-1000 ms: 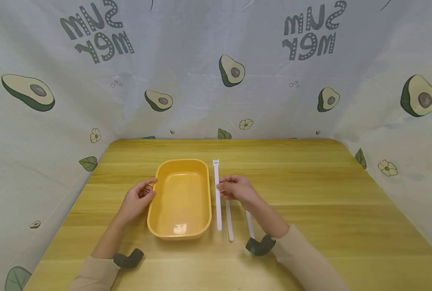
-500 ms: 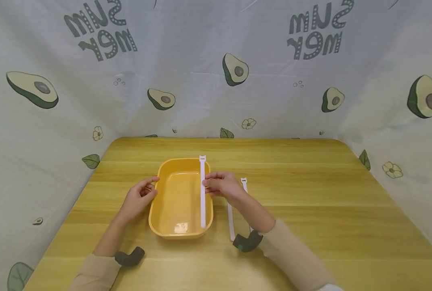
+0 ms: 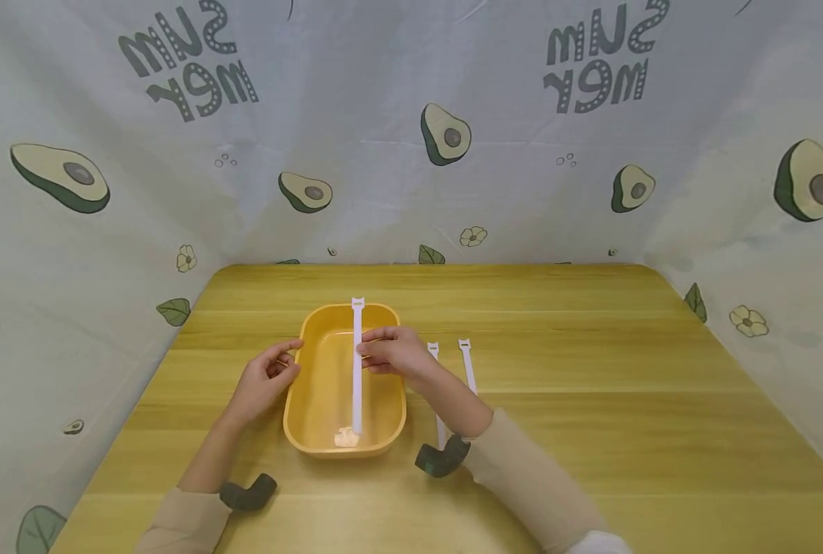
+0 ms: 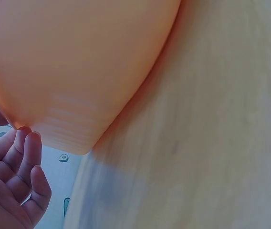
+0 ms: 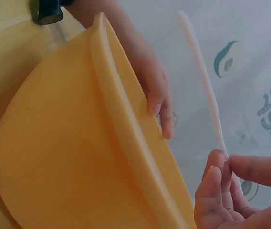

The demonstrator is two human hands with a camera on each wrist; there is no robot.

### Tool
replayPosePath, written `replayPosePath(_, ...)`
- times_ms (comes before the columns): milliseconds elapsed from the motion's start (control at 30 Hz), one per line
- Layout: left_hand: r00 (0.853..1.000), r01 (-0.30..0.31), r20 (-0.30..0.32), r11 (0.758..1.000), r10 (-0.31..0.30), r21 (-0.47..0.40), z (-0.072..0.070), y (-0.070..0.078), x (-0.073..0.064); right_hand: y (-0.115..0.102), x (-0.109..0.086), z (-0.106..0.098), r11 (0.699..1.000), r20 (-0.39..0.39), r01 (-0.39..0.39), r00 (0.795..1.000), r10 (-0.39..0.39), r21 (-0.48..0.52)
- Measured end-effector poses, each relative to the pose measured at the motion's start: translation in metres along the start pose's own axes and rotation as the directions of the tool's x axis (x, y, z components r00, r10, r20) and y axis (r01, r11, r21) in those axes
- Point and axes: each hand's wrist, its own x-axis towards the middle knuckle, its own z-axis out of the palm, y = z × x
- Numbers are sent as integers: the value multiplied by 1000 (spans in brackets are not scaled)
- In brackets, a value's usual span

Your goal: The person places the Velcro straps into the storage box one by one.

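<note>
Cable strap (image 3: pixel 357 392), white and narrow, is pinched near mid-length between the thumb and fingertips of the right hand (image 3: pixel 393 354). It is above the yellow plastic tub (image 3: pixel 322 385), running near to far, its slotted head overlapping the far rim in the head view and its tail toward the near end. In the right wrist view it stands apart from the rim.

It should weigh almost nothing and bend easily, yet it holds a gentle curve instead of drooping, so some springiness is likely. Neither fragile nor very slippery, I judge; the middle of the band suits a light pinch, keeping both ends balanced, while the wider head would offer a second hold. The band looks flat and matte, with a notched, flared head; its surface texture is too small to make out.

The left hand (image 3: pixel 259 381) touches the tub's left rim with thumb and index fingertips, its other fingers loosely bent, apparently steadying more than gripping. The tub has rounded corners and a glossy floor. To its right, partly covered by the right forearm, one loose strap (image 3: pixel 433 351) and another loose strap (image 3: pixel 468 365) lie on the wood-grain table (image 3: pixel 591 369). Avocado-print cloth (image 3: pixel 356 238) hangs beyond the far edge.
</note>
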Motion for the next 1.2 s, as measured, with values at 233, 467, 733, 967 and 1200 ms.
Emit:
replayPosePath(233,1000,-6,-10,1000,6,9,0,-1,-1,3,8,15,1000,11,-9,1000,9,3)
replayPosePath(467,1000,-4,-21,1000,4,17,0,-1,0,10,18,24,999,31,-38,999,39,-25)
replayPosePath(733,1000,3,-29,1000,-2,5,1,-1,1,12,27,32,996,-13,-72,997,71,-59)
replayPosePath(967,999,20,-31,1000,-20,-2,3,-1,1,19,31,38,989,-17,-113,994,112,-91)
replayPosePath(1200,999,16,-29,1000,-16,-9,2,1,1,22,33,41,981,-58,-124,991,117,-151)
